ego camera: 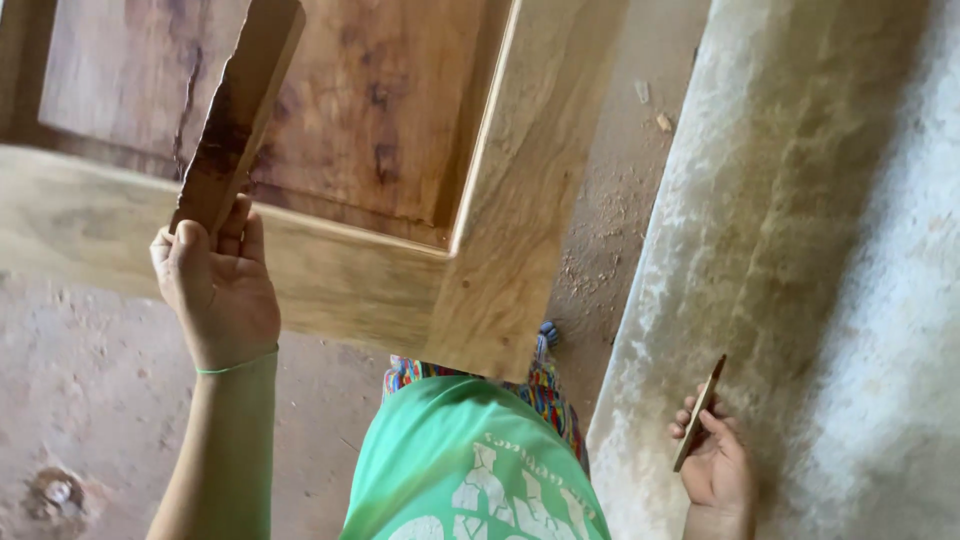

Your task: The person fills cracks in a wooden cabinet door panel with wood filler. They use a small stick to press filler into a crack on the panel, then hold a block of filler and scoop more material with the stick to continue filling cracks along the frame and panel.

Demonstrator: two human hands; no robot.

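Soft, warm daylight fills the view, even and fairly bright, with no hard sun patch. The wall (800, 250) on the right catches the most light and washes out pale toward the far edge, its texture smeared. The door (400, 200) shows a slight sheen on its frame, while the panel recesses sit darker. Under the door, gentle shade falls on the floor (80, 400). The left hand (215, 285) and right hand (715, 465) look slightly soft, and the whole picture is mildly blurred.
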